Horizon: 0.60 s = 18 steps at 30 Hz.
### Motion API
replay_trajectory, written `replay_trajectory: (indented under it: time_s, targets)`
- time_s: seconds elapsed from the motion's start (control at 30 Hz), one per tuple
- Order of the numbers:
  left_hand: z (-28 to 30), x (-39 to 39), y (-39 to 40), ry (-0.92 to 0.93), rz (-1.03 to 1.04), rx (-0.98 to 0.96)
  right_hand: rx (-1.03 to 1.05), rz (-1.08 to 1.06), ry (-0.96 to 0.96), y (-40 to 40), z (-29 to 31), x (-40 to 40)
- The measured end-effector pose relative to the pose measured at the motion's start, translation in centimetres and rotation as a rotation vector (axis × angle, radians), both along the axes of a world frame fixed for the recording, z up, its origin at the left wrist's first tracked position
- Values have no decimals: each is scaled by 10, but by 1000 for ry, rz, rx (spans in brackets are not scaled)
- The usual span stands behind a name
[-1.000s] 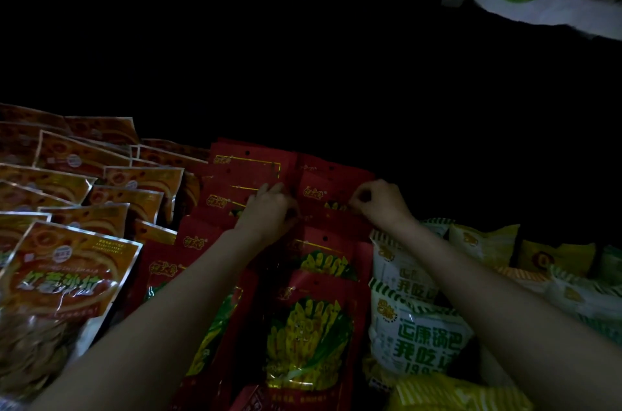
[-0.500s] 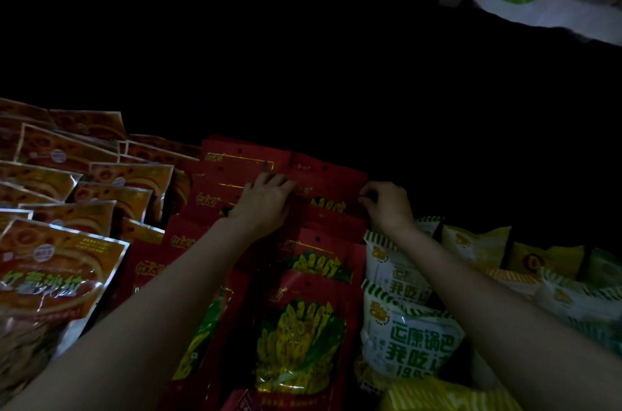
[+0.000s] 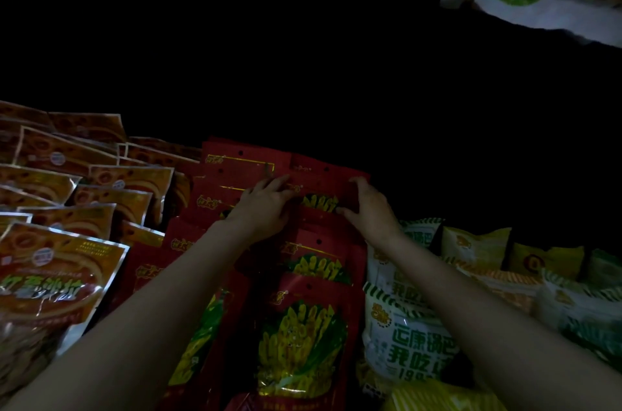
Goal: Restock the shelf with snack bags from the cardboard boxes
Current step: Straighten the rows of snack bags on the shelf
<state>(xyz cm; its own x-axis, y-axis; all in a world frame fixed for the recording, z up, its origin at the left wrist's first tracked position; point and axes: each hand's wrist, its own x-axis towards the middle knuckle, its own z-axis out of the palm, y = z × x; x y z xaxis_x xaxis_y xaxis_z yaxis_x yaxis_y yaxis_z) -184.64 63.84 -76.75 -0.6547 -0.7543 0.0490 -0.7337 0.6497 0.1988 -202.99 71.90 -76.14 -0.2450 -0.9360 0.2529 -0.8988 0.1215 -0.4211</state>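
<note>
Left hand (image 3: 266, 205) flat, right hand (image 3: 372, 208) fingers curled (loosely) on red bag (image 3: 319, 190).

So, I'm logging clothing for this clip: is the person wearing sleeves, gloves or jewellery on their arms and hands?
Nothing visible: the left hand and right hand are ungloved, both forearms unsleeved as far as the frame shows. No watch or ring discernible in the dim light.

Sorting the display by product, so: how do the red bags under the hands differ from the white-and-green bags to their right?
The red bags are flat pouches with a yellow snack picture and a punched hole near the top; the white-and-green bags look puffed, with large green lettering. Both hands, left hand and right hand, are on the red bags; neither touches the white-and-green ones. Both kinds lie overlapping in rows running away from the camera.
</note>
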Motion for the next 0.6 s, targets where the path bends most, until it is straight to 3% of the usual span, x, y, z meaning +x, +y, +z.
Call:
replay_trajectory:
  time_s: [0.13, 0.23, 0.47, 0.6]
  targets:
    - [1, 6, -1, 33, -15, -37, -64, -30, 205, 6, 11, -5]
    - [2, 9, 0, 52, 1, -33, 68, -27, 372, 9, 14, -6]
    - [10, 30, 0, 257, 89, -77, -125, -17, 293, 9, 29, 3]
    - [3, 69, 2, 236, 166, -75, -28, 181, 284, 4, 33, 19]
